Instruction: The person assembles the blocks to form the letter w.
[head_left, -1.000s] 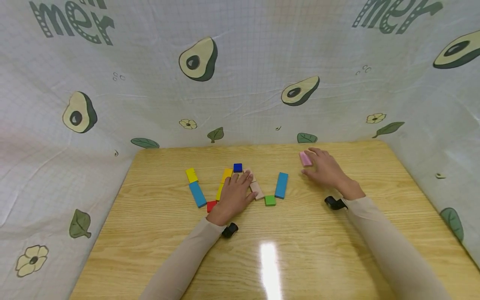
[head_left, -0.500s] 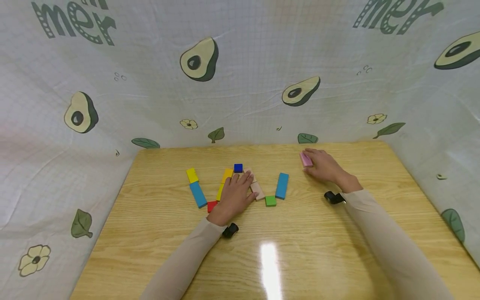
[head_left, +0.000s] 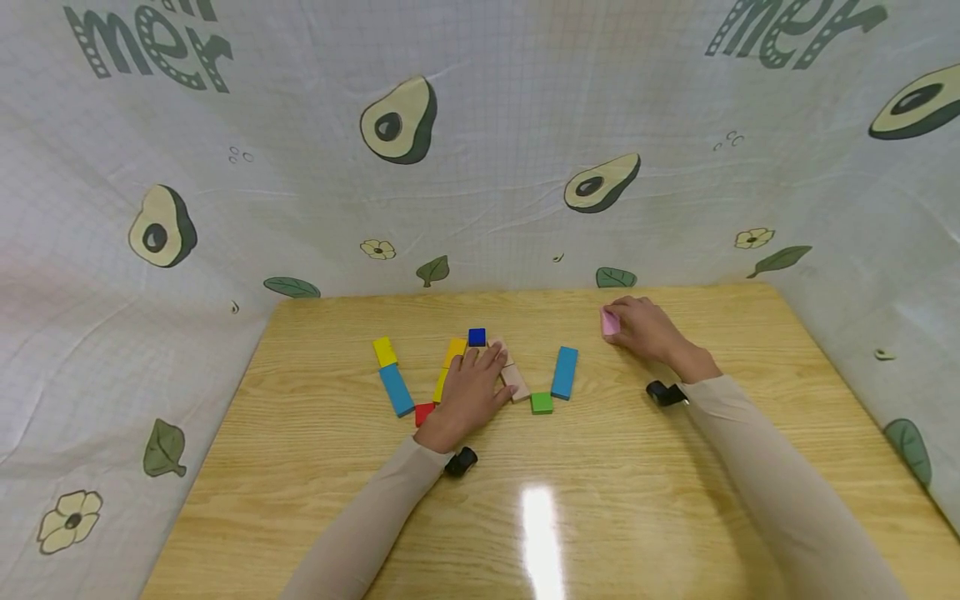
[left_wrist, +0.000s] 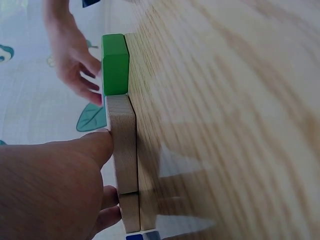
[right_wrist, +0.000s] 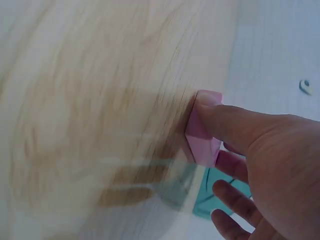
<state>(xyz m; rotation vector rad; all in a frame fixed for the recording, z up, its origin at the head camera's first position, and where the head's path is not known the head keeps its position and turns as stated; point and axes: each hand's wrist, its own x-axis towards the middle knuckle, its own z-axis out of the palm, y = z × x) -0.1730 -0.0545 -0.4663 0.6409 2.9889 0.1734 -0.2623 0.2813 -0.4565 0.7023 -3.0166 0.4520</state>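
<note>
In the head view my right hand (head_left: 648, 331) pinches a pink block (head_left: 610, 322) at the table's back right. The right wrist view shows the thumb on one side of the pink block (right_wrist: 202, 132) and a finger behind it, close to the tabletop. My left hand (head_left: 472, 390) rests with spread fingers over the row of blocks, covering part of them. Its thumb touches a plain wooden block (left_wrist: 123, 150), which adjoins a green block (left_wrist: 115, 65). Partly under that hand are yellow blocks (head_left: 441, 387), and a dark blue block (head_left: 477, 337) lies just beyond its fingertips.
Blocks form a zigzag on the wooden table (head_left: 600, 500): a yellow block (head_left: 384, 351), a blue block (head_left: 397, 391) and a red block (head_left: 423, 414) at left, another blue block (head_left: 565, 372) at right. A patterned cloth (head_left: 487, 208) hangs behind and along the sides.
My right hand has closed its thumb and fingers on the pink block, which now looks turned and tilted. My left hand has stayed in place.
</note>
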